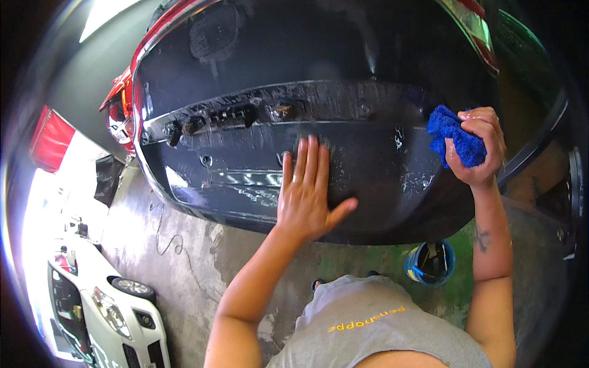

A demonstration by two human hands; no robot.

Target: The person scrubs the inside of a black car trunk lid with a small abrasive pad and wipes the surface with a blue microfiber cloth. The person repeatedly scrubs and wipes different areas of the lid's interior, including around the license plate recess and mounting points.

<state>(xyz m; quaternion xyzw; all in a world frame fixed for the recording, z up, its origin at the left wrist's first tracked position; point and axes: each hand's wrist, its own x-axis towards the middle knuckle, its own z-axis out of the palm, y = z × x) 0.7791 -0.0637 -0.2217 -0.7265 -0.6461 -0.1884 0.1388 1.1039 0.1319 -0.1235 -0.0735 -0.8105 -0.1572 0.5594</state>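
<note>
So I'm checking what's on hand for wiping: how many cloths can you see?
1. A blue cloth is bunched in the right hand against the dark car panel. The left hand lies flat and bare. The bucket may hide more.

The left hand (307, 190) lies flat, fingers spread, against the wet, dark, glossy rear panel of a car (257, 178). The right hand (481, 150) is closed around a bunched blue microfibre cloth (454, 138), which touches the same panel further right. 1 red tail lamp (119, 107) shows at the panel's left edge. A blue round bucket (429, 264) stands on the wet grey concrete floor (184, 270) below. A white car (116, 319) sits well apart at lower left.
</note>
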